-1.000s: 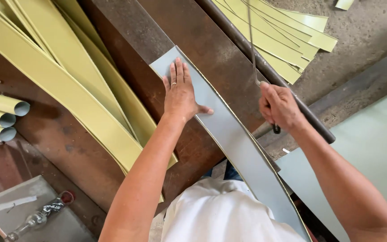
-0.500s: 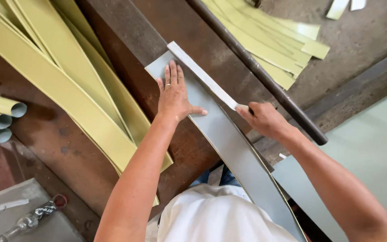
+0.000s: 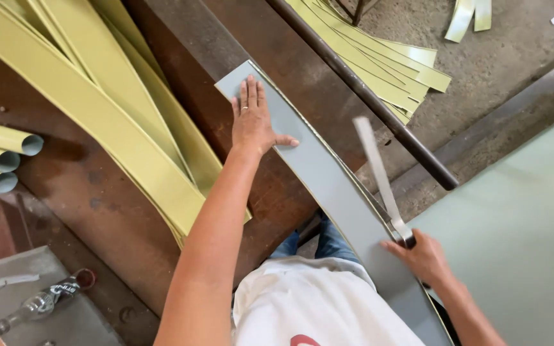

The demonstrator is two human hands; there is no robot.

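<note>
The left hand (image 3: pixel 254 125) lies spread flat on the grey strip (image 3: pixel 328 186). The strip's long axis runs toward the right hand (image 3: pixel 428 259), whose grip pinches a metal ruler (image 3: pixel 379 176).

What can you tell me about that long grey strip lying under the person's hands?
The grey strip looks like thin sheet metal, long and gently curved, with a yellowish edge showing along its side. It lies flat and diagonal across the rusty brown workbench. The left hand presses flat on its far end; the right hand rests near its nearer end, gripping a narrow flat tool, blurred.
</note>
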